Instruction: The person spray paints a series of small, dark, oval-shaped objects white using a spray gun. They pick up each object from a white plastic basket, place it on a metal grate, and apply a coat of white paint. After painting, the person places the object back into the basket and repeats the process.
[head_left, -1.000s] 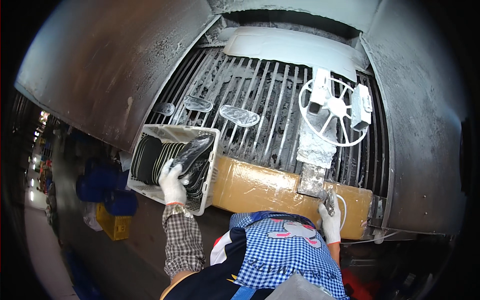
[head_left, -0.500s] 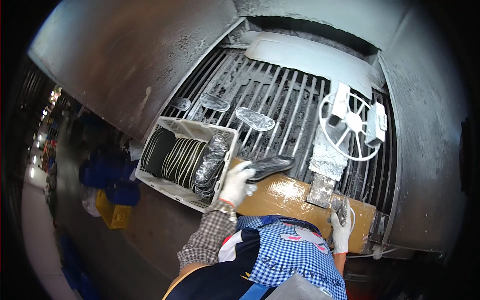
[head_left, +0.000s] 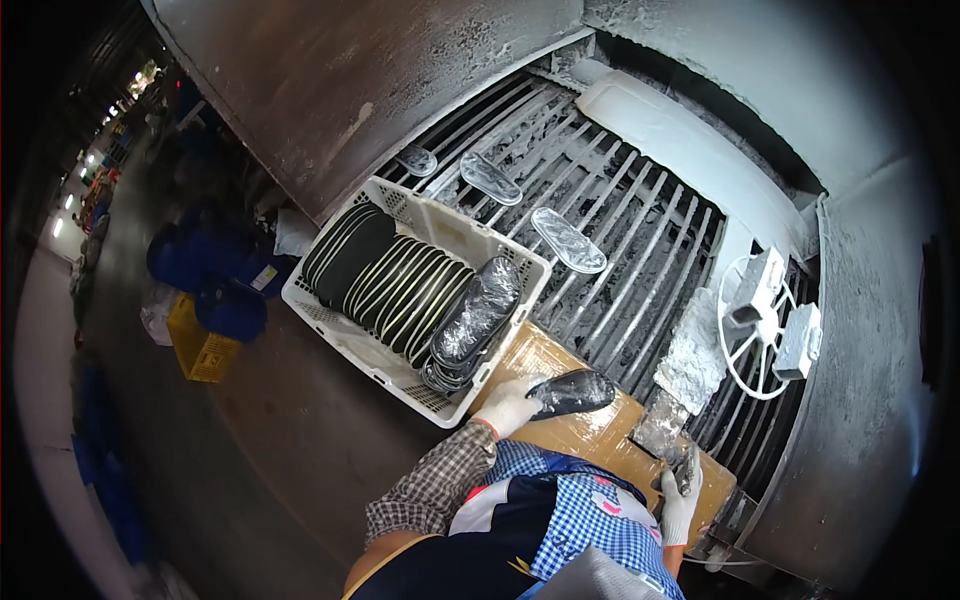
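Observation:
My left hand (head_left: 507, 407), in a white glove, grips one end of a black shoe sole (head_left: 578, 394) with pale smears on it. The sole is held over a tape-covered brown cardboard (head_left: 535, 352). My right hand (head_left: 680, 508), also gloved, is closed around a grey tool that looks like a spray gun (head_left: 688, 468), near the cardboard's right end. Left of the sole stands a white plastic crate (head_left: 450, 222). It holds a row of black soles with pale edges (head_left: 405, 290) and some shiny, plastic-looking dark ones (head_left: 478, 312).
Beyond the cardboard lies a metal grating (head_left: 650, 235) with three shiny sole-shaped pieces (head_left: 568, 240) on it. A white spoked wheel (head_left: 768, 332) carrying two blocks stands at the right. Metal walls (head_left: 300, 90) flank the grating. Blue bundles and a yellow crate (head_left: 200, 340) are at far left.
The view has shifted, so the crate and grating appear farther right. My left hand has brought the sole nearer to me, off the grating's edge and over the cardboard. Right hand keeps its grip.

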